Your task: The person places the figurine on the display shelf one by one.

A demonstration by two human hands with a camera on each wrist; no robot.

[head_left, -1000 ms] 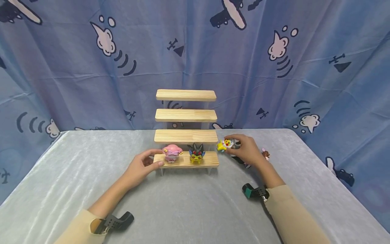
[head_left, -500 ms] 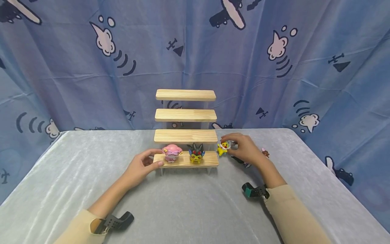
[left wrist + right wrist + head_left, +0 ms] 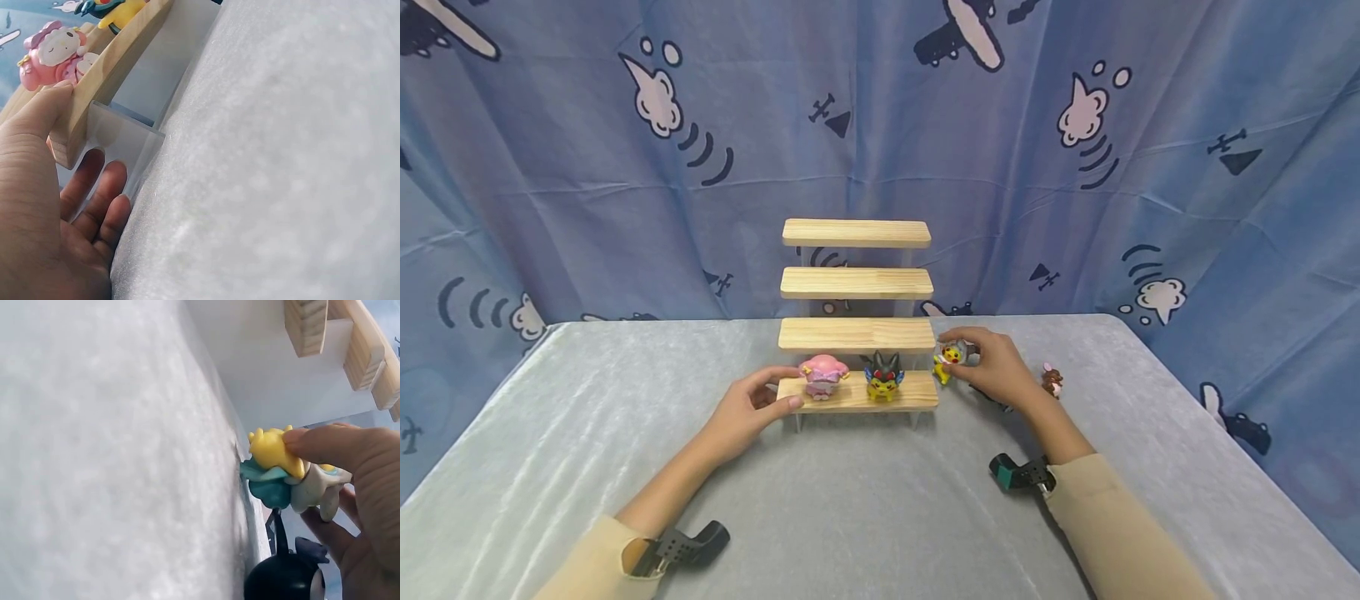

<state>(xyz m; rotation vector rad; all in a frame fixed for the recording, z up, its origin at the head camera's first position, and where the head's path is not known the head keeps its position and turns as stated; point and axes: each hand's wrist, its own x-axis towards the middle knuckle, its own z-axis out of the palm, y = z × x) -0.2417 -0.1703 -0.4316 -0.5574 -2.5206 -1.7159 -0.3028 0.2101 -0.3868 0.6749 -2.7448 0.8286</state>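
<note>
My left hand (image 3: 760,408) grips the left end of the bottom shelf of a stepped wooden display stand (image 3: 857,335); its thumb lies against the shelf edge in the left wrist view. Close to that thumb stands a pink hooded figurine (image 3: 55,53). Farther along the same shelf is a yellow figurine with a dark eared hood (image 3: 884,379). Just right of the stand, my right hand (image 3: 992,362) pinches a yellow figurine with a grey hood (image 3: 951,357) between thumb and fingers. In the right wrist view this figurine (image 3: 272,453) shows a teal part beneath its yellow part.
A brown-and-white figurine (image 3: 1052,381) is on the grey cloth-covered table (image 3: 865,508), right of my right wrist. Under the right hand sits a dark figurine (image 3: 284,578), mostly hidden in the head view. A blue patterned curtain (image 3: 865,125) hangs behind the table.
The grey-hooded figurine has turned from lying sideways to more upright in my right hand. My right forearm has shifted slightly left, showing more of the brown figurine. The left hand stays put.
</note>
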